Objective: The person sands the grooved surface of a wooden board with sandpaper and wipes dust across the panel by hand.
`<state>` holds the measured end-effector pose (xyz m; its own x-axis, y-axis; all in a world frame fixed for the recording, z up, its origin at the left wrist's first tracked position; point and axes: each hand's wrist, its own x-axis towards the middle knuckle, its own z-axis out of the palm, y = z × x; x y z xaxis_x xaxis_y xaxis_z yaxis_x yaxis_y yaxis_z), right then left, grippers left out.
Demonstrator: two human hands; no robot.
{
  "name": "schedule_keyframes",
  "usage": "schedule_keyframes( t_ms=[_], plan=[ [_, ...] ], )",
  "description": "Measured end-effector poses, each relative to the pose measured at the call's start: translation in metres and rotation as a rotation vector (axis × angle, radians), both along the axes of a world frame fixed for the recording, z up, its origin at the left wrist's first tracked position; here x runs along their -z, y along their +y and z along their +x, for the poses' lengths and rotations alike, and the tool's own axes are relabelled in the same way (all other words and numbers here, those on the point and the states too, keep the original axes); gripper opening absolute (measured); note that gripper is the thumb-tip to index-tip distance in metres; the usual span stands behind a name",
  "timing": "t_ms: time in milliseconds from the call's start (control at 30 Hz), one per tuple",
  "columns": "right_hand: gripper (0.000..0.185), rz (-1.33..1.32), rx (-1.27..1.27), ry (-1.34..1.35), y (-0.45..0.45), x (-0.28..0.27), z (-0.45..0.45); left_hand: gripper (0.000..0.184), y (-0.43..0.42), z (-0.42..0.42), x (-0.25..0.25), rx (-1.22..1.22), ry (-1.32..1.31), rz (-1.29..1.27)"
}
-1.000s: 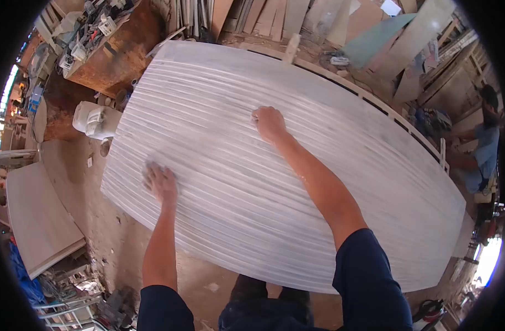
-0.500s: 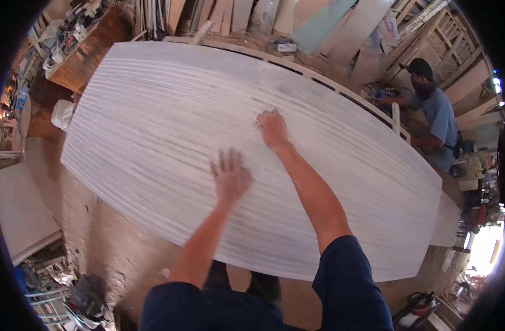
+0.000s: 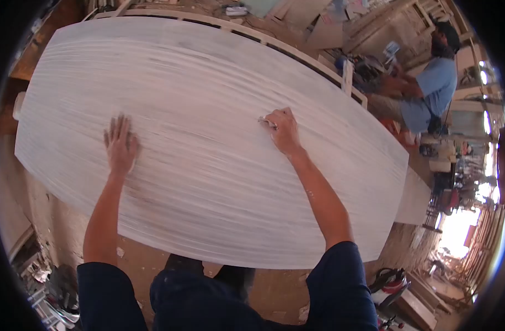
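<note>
A large pale panel point(image 3: 208, 182) with long ridged streaks and whitish dust lies flat in front of me. My left hand point(image 3: 120, 144) rests on its left part, fingers spread and palm down, holding nothing. Farther right, my right hand point(image 3: 284, 131) is closed near the middle of the panel. A small whitish edge of something pokes out beside its fingertips, too small and covered to name. White dust marks the right forearm.
A light wooden frame point(image 3: 252, 36) with dark slots runs along the panel's far edge. Beyond it, at the right, a person in a blue shirt point(image 3: 435, 83) is at work. A red and white machine point(image 3: 389, 284) stands on the floor at lower right.
My left hand has moved left across the panel. The right hand stays closed over about the same area. My view has shifted, and the other person's arms and posture have changed.
</note>
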<state>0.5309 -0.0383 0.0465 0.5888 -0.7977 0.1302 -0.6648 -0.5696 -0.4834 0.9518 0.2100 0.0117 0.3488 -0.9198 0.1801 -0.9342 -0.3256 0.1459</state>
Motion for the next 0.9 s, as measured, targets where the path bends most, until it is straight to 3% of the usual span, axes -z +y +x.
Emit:
schedule_keyframes(
  t_ms=[167, 233, 433, 600, 733, 800, 900],
  plan=[
    [0.011, -0.008, 0.024, 0.03, -0.011, -0.006, -0.116, 0.054, -0.015, -0.063, 0.006, -0.053, 0.003, 0.001],
    [0.01, -0.034, 0.026, 0.043, -0.019, -0.004, -0.171, 0.055, -0.036, -0.131, 0.009, 0.124, -0.076, 0.081],
    [0.013, -0.115, -0.024, -0.008, -0.036, -0.004, -0.347, 0.053, -0.115, -0.455, -0.01, 0.534, 0.277, 0.01],
    [0.011, -0.057, 0.015, -0.011, -0.052, -0.005, -0.516, 0.051, -0.157, -0.692, -0.025, 0.545, 0.458, 0.019],
    [0.013, -0.088, 0.014, 0.015, -0.062, 0.005, -0.63, 0.053, -0.166, -0.788, -0.014, 0.484, 0.417, 0.069],
    [0.013, -0.077, 0.012, 0.005, -0.067, 0.002, -0.686, 0.052, -0.171, -0.81, -0.013, 0.48, 0.247, 0.087],
    [0.015, -0.07, 0.017, -0.014, -0.072, 0.0, -0.756, 0.052, -0.173, -0.811, -0.018, 0.471, 0.198, 0.143]
  ],
)
